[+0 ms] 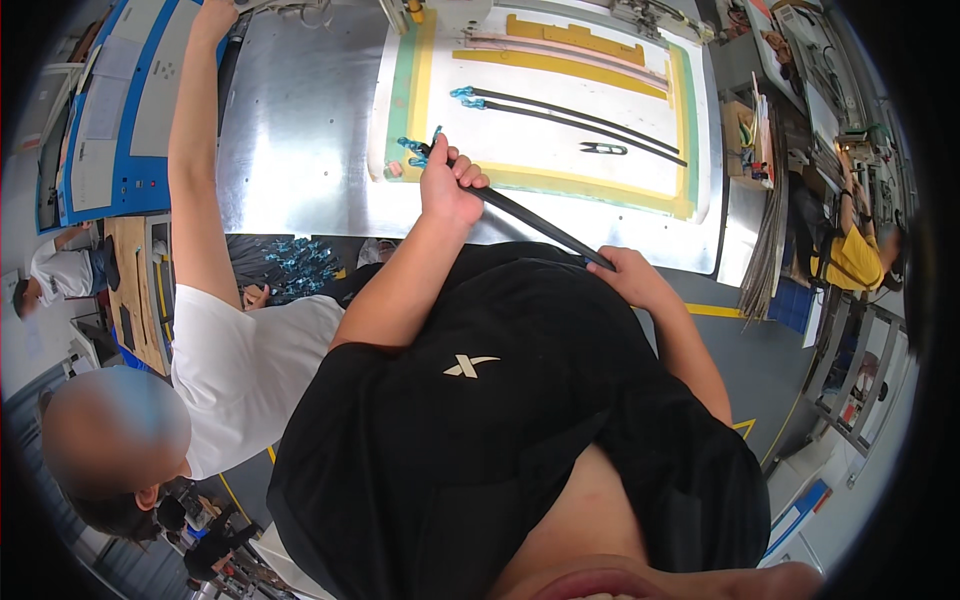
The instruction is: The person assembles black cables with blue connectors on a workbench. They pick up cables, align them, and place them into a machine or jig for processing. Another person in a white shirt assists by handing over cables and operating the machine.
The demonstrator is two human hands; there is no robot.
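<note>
Head view: left hand [448, 185] and right hand [632, 270] both clamp a long black strip [530, 220] over the metal table [300, 120]. Two similar strips [575, 118] lie on a white, yellow-bordered template [680, 140]. A co-worker's arm [190, 150] reaches toward a blue control panel [100, 120].

Factory workshop: steel worktable [300, 130], blue control panel [110, 110], yellow floor lines [715, 310].

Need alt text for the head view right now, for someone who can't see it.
The person's left hand and right hand hold a long black strip with blue clips at its far end, at the edge of a metal table. On the table's white template board lie two more black strips. A co-worker in a white shirt reaches toward a blue panel.
</note>
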